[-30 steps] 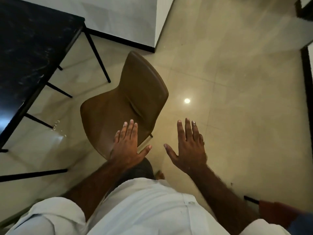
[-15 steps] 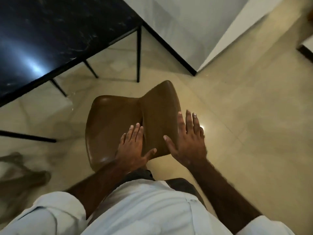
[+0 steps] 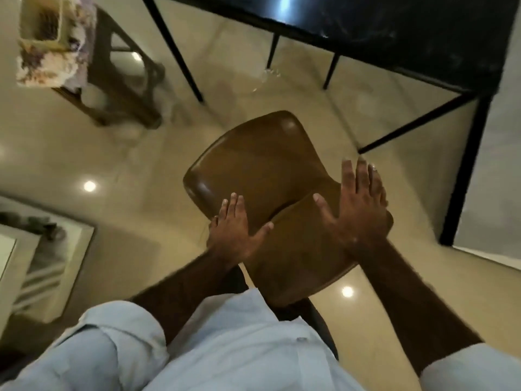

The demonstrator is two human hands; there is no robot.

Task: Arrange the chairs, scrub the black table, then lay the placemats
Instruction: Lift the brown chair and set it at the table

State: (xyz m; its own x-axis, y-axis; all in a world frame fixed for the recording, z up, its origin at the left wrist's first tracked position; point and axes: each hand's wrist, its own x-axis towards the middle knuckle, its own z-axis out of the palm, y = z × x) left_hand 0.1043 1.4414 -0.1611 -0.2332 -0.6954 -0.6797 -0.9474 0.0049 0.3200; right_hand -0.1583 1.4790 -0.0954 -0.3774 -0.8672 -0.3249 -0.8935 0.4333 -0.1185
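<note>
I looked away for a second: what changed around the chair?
The right hand, over floor before, now lies over the back of the chair; the view swung, putting the table upper right. The left hand stays at the seat edge; both hands open, gripping nothing.

A glossy beige tiled floor [image 3: 135, 165] reflects round ceiling lights [image 3: 89, 186]. On it stands a small dark wooden stand [image 3: 127, 91], a floral cloth [image 3: 48, 66] draped over its corner and a cream container [image 3: 41, 21] on the cloth. A pale low unit [image 3: 56, 266], perhaps shelving, carries blurred dark items [image 3: 42, 225] along its edge.
</note>
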